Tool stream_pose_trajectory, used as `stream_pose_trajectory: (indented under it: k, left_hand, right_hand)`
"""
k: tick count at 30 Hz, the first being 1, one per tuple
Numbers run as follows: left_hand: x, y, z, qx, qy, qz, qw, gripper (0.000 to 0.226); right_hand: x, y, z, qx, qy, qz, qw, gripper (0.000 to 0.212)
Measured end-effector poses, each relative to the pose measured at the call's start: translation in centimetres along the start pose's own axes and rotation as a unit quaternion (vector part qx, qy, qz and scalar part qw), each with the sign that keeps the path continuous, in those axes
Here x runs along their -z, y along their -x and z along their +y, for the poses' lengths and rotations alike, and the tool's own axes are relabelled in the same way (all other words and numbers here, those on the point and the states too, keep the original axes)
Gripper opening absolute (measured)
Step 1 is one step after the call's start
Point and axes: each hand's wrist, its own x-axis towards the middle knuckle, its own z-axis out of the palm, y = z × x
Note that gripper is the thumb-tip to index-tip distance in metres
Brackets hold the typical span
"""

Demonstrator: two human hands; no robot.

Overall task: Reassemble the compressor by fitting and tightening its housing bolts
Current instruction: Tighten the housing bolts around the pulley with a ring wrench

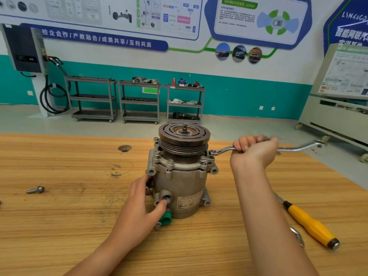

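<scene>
A grey compressor [184, 182] stands upright on the wooden table [69, 226], its grooved pulley on top. Several housing bolts [170, 162] sit in the flange under the pulley. My right hand [253, 150] grips the shaft of a ring spanner [294, 148]; the spanner's ring end sits on a bolt at the flange's right side. My left hand [142, 204] holds the compressor's lower left side, thumb on a port near the green cap [166, 219]. A loose bolt [35, 189] lies on the table to the far left.
A yellow-handled screwdriver [310, 224] lies on the table at the right, with a metal ring-shaped tool [297, 236] beside my right forearm. A round hole [124, 148] is in the tabletop behind left. Shelved carts and a cabinet stand by the far wall.
</scene>
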Motion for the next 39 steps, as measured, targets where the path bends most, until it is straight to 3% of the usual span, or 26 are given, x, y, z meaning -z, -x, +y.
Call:
stream_pose_trajectory:
  k: [6, 9, 13, 15, 22, 29, 32, 39]
  left_hand:
    - [-0.2, 0.1, 0.2, 0.0, 0.003, 0.005, 1.0, 0.066]
    - [-0.2, 0.1, 0.2, 0.003, 0.002, 0.009, 1.0, 0.067]
    - [-0.1, 0.1, 0.1, 0.003, 0.003, 0.005, 1.0, 0.067]
    - [0.0, 0.1, 0.1, 0.002, 0.0, 0.004, 1.0, 0.067]
    - [-0.1, 0.0, 0.2, 0.012, -0.012, 0.002, 1.0, 0.069]
    - [0.0, 0.1, 0.3, 0.023, -0.015, 0.003, 1.0, 0.073]
    - [0.0, 0.1, 0.3, 0.018, -0.017, 0.005, 1.0, 0.072]
    - [-0.2, 0.1, 0.2, 0.008, -0.01, 0.011, 1.0, 0.067]
  right_hand:
    - [0.9, 5.7, 2.5, 0.166, -0.012, -0.007, 0.986, 0.045]
    - [1.0, 7.4, 3.4, 0.178, -0.001, -0.008, 0.984, 0.044]
    - [-0.2, 6.0, 0.2, 0.17, -0.072, -0.045, 0.982, 0.046]
    - [-1.0, 4.2, -1.8, 0.143, -0.069, -0.056, 0.986, 0.047]
    - [-1.5, -0.6, -1.1, -0.09, 0.027, -0.034, 0.995, 0.04]
    - [-2.1, -2.1, -0.1, -0.151, 0.064, -0.059, 0.985, 0.041]
    - [-1.8, -1.6, -0.1, -0.108, 0.061, -0.044, 0.991, 0.041]
    - [1.4, 3.5, 1.3, 0.081, -0.022, 0.035, 0.996, 0.044]
